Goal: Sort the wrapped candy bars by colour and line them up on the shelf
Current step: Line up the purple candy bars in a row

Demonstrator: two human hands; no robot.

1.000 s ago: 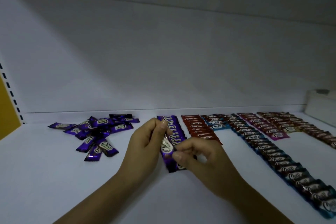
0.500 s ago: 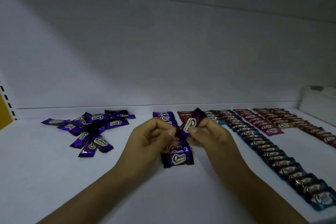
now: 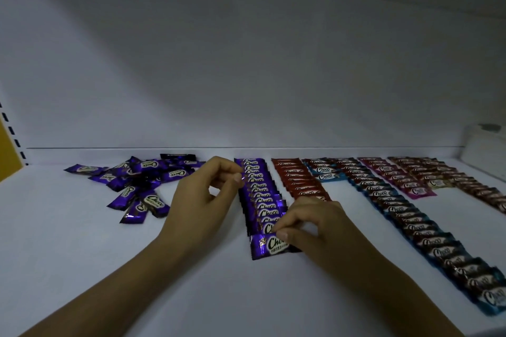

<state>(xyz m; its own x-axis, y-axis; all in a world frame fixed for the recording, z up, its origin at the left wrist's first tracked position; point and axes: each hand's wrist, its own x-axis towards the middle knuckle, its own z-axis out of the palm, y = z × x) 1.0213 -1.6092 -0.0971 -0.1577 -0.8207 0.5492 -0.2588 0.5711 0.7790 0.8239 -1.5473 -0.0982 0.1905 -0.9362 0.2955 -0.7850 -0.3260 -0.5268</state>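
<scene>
A purple candy bar lies flat at the near end of the purple row on the white shelf. My right hand pinches its right end between thumb and forefinger. My left hand hovers beside the row's left edge with loosely curled fingers that hold nothing. A loose pile of purple bars lies to the left. To the right run a red row, a long blue row, a pink row and a brown row.
The shelf's back wall rises right behind the rows. A white box stands at the far right. A yellow panel and a slotted upright bound the left side. Bare shelf surface lies in front of the purple pile.
The purple bar, held up in both hands before, has come down onto the near end of the purple row. My left hand has let go of it and drawn back to the left.
</scene>
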